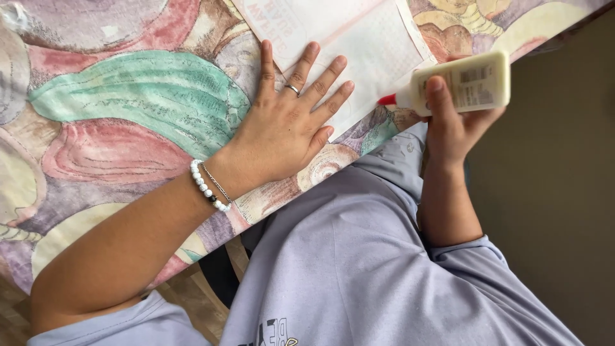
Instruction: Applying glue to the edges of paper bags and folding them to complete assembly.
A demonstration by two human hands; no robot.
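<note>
Two hands busy: I see left hand (288, 125) spread flat on thin floppy paper (371, 48); right hand (451, 125) wraps light, squeezable glue bottle (464, 82) mid-body.

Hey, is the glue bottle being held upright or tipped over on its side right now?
Tipped on its side: the glue bottle lies level in the right hand, red tip pointing toward the paper.
</note>
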